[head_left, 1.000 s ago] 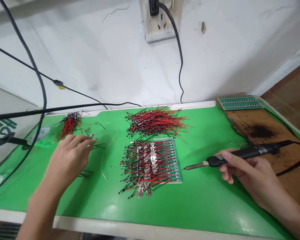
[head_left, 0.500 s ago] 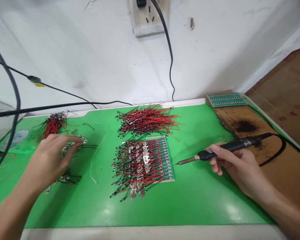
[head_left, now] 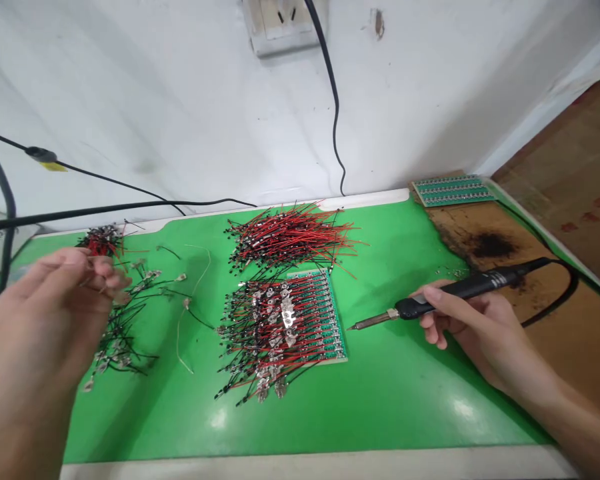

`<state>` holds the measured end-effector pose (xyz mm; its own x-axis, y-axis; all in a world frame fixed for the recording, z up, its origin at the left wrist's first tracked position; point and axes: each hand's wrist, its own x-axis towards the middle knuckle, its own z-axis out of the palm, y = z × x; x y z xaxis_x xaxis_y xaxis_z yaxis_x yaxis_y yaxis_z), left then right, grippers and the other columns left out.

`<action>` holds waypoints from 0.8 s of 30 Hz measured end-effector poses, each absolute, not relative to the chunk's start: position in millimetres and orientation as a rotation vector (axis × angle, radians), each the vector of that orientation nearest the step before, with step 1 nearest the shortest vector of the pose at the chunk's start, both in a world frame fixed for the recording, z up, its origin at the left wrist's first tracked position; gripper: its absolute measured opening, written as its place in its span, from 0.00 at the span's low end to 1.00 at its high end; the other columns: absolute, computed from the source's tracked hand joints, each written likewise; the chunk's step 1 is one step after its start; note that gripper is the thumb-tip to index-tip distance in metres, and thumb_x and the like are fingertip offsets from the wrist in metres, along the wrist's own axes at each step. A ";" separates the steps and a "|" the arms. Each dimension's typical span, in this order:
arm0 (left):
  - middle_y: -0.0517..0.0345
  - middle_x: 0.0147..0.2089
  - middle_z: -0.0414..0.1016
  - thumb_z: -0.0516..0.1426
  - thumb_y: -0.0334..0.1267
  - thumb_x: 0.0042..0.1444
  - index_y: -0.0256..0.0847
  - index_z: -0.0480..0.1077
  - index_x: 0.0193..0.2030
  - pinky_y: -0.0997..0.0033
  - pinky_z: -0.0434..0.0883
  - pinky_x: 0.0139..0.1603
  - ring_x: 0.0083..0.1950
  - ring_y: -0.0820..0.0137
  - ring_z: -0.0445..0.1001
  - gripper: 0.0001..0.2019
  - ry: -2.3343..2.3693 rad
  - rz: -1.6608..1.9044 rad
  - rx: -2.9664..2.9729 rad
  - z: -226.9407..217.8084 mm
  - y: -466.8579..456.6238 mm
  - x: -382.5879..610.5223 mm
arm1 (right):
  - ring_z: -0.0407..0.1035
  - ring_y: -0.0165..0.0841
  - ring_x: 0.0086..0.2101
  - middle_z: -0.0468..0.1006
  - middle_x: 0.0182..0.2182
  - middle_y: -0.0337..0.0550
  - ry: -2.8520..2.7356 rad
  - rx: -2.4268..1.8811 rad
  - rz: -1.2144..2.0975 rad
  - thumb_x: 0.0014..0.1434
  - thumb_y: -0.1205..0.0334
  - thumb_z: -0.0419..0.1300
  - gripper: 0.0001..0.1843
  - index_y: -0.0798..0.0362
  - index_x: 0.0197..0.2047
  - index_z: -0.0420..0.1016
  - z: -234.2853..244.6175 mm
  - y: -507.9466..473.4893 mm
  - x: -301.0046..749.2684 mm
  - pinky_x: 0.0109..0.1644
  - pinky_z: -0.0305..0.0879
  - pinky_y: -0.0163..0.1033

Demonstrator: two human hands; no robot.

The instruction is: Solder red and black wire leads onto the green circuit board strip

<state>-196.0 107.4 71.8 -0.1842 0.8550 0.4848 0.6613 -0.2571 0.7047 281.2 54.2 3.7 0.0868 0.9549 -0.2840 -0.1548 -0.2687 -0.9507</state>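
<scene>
My right hand (head_left: 465, 320) grips a black soldering iron (head_left: 445, 297), its tip pointing left, just short of a green circuit board (head_left: 336, 313). Rows of red and black wires with metal tabs (head_left: 287, 313) lie across that board. At the left, my left hand (head_left: 60, 307) is raised with its fingers curled together; a thin glint shows between them, but what they hold is too small to name. Below and beside it lie black wires with metal tabs (head_left: 123, 347), partly covered by the hand. One tabbed black wire (head_left: 200, 313) rests across a thin bent strand of solder wire (head_left: 179, 340).
A heap of red and black wires (head_left: 293, 237) lies behind the board, and a smaller bunch (head_left: 103, 237) at far left. More circuit boards (head_left: 453, 189) sit on a scorched brown board (head_left: 460, 230). Black cables (head_left: 120, 210) run along the wall, below a socket (head_left: 285, 27).
My left hand has lifted away from the tabbed wires, leftward and closer to me. A tabbed black wire now lies apart, nearer the board. The soldering iron has barely moved.
</scene>
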 end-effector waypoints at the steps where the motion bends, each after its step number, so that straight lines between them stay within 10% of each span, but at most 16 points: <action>1: 0.65 0.31 0.61 0.64 0.54 0.71 0.40 0.61 0.37 0.75 0.70 0.36 0.33 0.78 0.66 0.22 1.759 1.434 1.781 71.5 106.7 -189.8 | 0.72 0.35 0.21 0.80 0.22 0.45 -0.879 -1.355 1.393 0.52 0.42 0.83 0.23 0.53 0.29 0.88 4.0 54.1 281.4 0.24 0.71 0.38; 9: 0.56 0.42 0.81 0.67 0.46 0.69 0.44 0.83 0.48 0.76 0.73 0.32 0.37 0.74 0.77 0.09 1.667 1.097 1.737 76.9 70.3 -108.2 | 0.73 0.34 0.20 0.81 0.22 0.46 -0.861 -1.376 1.380 0.51 0.42 0.83 0.24 0.54 0.27 0.87 6.2 53.1 278.5 0.22 0.68 0.35; 24: 0.63 0.44 0.85 0.61 0.27 0.73 0.40 0.69 0.66 0.72 0.79 0.54 0.45 0.75 0.84 0.17 1.225 1.008 2.520 31.1 63.8 -24.1 | 0.74 0.33 0.19 0.81 0.22 0.45 -0.860 -1.368 1.387 0.52 0.42 0.83 0.24 0.57 0.34 0.89 2.4 54.4 279.3 0.20 0.69 0.33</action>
<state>-24.1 63.8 31.1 0.4360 0.7469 0.5020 0.6364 -0.6503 0.4148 279.3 54.4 2.4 0.1012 0.9492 -0.2979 -0.1553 -0.2807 -0.9472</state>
